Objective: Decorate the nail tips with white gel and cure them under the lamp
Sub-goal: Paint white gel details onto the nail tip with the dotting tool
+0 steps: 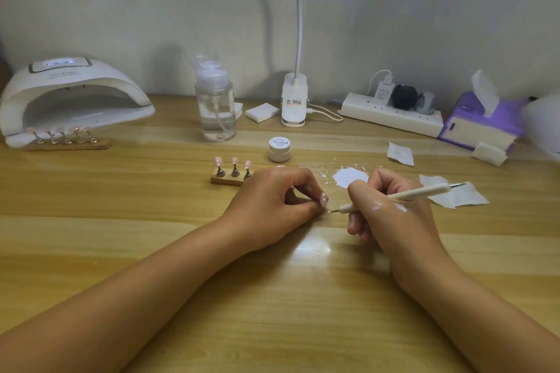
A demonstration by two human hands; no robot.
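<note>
My left hand [274, 201] pinches a pink nail tip [324, 199] between thumb and fingers, low over the table. My right hand [383, 206] grips a white dotting pen [394, 197], its fine point [331, 211] just right of the nail tip. White gel marks show on the back of my right hand. A small white gel jar [279, 148] stands behind my hands. A smear of white gel [348, 177] lies on the table. A wooden holder [227, 179] carries three pink tips. The white curing lamp [71, 97] stands far left with a second holder of tips [69, 142] at its mouth.
A clear pump bottle [215, 106], a white block [261, 112] and a clip lamp base [294, 103] stand at the back. A power strip [391, 115] and a purple tissue box [481, 121] sit at the right. Paper wipes [454, 194] lie by my right hand.
</note>
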